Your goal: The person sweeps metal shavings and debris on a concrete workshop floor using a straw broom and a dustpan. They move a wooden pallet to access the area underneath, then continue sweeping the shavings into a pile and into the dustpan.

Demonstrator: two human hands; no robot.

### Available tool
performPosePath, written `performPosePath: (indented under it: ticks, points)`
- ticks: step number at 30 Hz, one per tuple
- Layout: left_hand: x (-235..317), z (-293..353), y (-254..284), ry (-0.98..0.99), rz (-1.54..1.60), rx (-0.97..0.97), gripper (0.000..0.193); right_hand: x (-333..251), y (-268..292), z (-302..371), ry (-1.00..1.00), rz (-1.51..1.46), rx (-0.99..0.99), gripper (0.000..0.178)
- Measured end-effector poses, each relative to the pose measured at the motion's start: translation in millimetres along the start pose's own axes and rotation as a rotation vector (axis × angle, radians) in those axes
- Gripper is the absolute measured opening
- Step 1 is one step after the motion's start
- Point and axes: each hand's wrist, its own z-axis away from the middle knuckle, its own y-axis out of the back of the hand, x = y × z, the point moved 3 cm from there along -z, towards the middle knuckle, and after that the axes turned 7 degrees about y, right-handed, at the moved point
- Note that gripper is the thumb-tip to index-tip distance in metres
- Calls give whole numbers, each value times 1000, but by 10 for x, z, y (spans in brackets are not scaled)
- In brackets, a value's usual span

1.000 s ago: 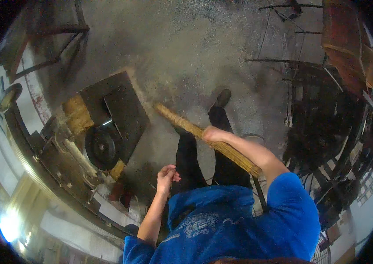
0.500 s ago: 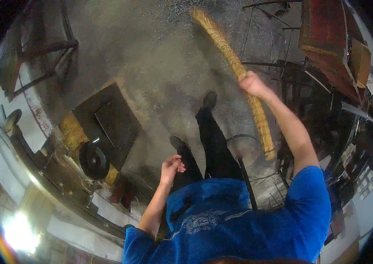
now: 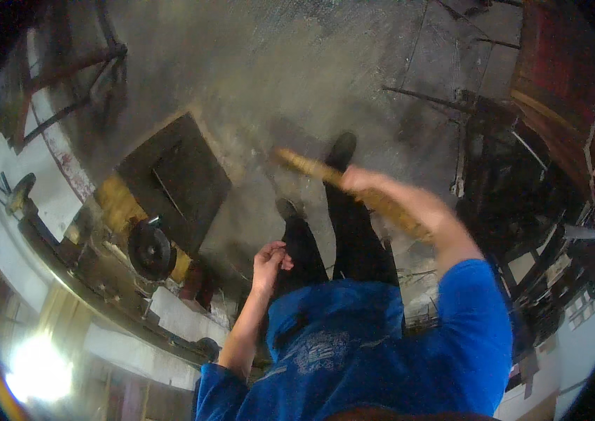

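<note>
1 blurred, probably straw bundle (image 3: 390,209): right fingers (image 3: 350,180) wrap it, left fingers (image 3: 273,253) curl loosely.

A person in a blue T-shirt (image 3: 360,344) and black trousers (image 3: 353,242) stood on a grey floor (image 3: 255,70). The right hand (image 3: 359,179) gripped a blurred, straw-coloured bundle (image 3: 308,165) that slanted in front of the legs, one end under the forearm. The left hand (image 3: 269,263) was loosely curled near the left thigh. To the left, a black disc (image 3: 151,250) showed just beside a dark, flat panel (image 3: 195,172).
</note>
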Motion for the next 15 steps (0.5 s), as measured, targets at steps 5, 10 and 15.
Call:
performPosePath:
  ticks: [5, 10, 15]
  points:
    - [-60, -54, -36, 9, 42, 1, 18, -8, 1704, 1130, -215, -187, 358, 12]
    - [117, -74, -256, -25, 56, -96, 18, -815, 1811, 1293, -494, -70, 946, 14]
    - [344, -7, -196, -43, 89, -103, 20, -1148, 1174, 65, -217, -659, 600, 5]
